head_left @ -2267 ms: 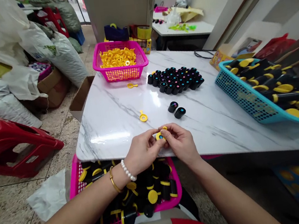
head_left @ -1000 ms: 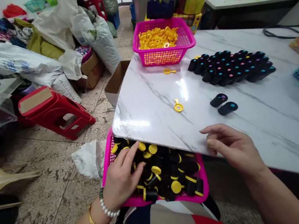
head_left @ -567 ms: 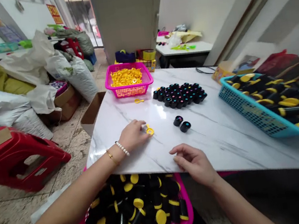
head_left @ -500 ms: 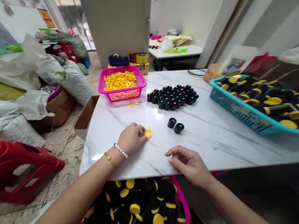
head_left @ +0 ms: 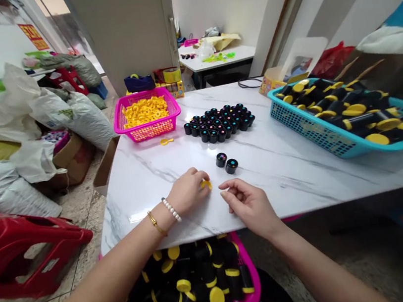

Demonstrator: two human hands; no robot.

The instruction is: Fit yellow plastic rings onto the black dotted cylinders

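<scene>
Broadly, the marbled white tabletop (head_left: 284, 179) took up most of the view, with a red stool (head_left: 28, 225) on the floor off to its left. On the tabletop's right side sat a turquoise basket (head_left: 311, 130), heaped with black tubes with yellow caps (head_left: 353, 109) lying at all angles. Below the near edge, in front of the person, a lower magenta basket (head_left: 250, 284) carried more tubes of the same kind, partly hidden by the left forearm. At the far left of the tabletop stood a smaller magenta basket (head_left: 153, 130), filled with loose yellow parts (head_left: 145, 111). Just right of it, a tight cluster of black cylinders (head_left: 223, 124) stood upright, many showing coloured dots on top. Nearer, over the tabletop, were the two hands. The left hand (head_left: 188, 193), its wrist ringed by a pearl bracelet (head_left: 171, 209) and a gold bangle (head_left: 153, 219), had its grip clamped on a yellow ring (head_left: 206, 185), mostly covered by the fingers. Just beside it, the right hand (head_left: 252, 206) was curled, thumb and forefinger slightly apart. Beyond the hands, a pair of black cylinders (head_left: 221, 159) stood close together, and a single yellow loop (head_left: 166, 141) lay flat near the smaller magenta basket
</scene>
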